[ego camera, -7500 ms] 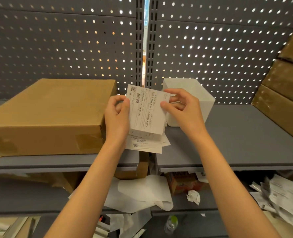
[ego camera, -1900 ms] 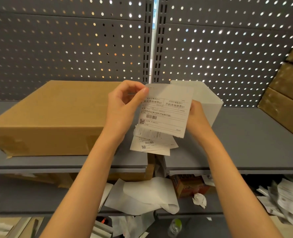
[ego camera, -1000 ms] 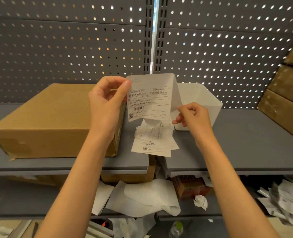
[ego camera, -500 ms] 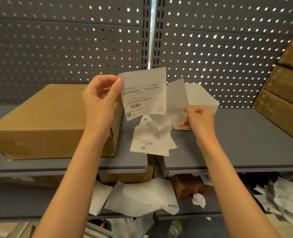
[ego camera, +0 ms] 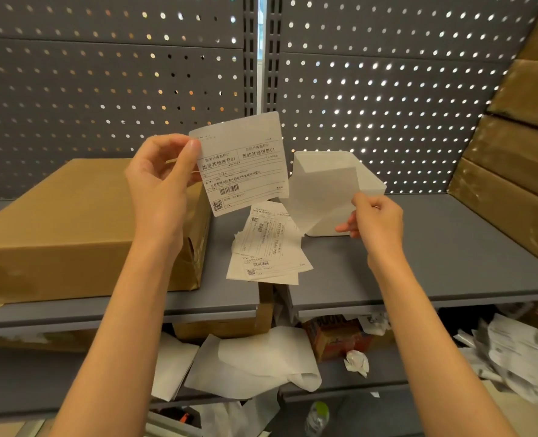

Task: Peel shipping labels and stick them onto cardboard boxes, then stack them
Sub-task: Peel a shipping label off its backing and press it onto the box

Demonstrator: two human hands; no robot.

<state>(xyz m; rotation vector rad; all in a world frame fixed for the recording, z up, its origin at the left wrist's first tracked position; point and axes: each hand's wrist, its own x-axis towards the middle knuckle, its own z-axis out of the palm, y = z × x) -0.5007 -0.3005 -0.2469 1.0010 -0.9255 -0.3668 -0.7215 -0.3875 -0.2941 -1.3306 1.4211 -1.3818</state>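
Left hand (ego camera: 158, 181) pinches the printed shipping label (ego camera: 240, 165) by its upper left corner, thumb in front and fingers curled behind, holding it upright in the air in the single head view. Right hand (ego camera: 376, 220), lower and off to the other side, pinches the translucent backing sheet (ego camera: 319, 197), which hangs apart from the label or at most meets it at one lower edge; I cannot tell which. Just left of and behind the left hand, a flat brown cardboard box (ego camera: 81, 228) with a taped end lies on the grey metal shelf (ego camera: 419, 263), its matte top bare of any label. Between and below the two hands, a loose pile of unpeeled labels (ego camera: 269, 247) fans out on the shelf, and behind the right hand's sheet stands a white open-topped bin (ego camera: 368, 181). Stacked brown boxes (ego camera: 513, 171) lean at the far right. As I judge it, the label is feather-light, limp and tacky on its back, so it is best kept by one corner, held taut and away from itself lest it curl and stick. The backing looks waxy, slick and thin. The box seems stiff enough to press against.
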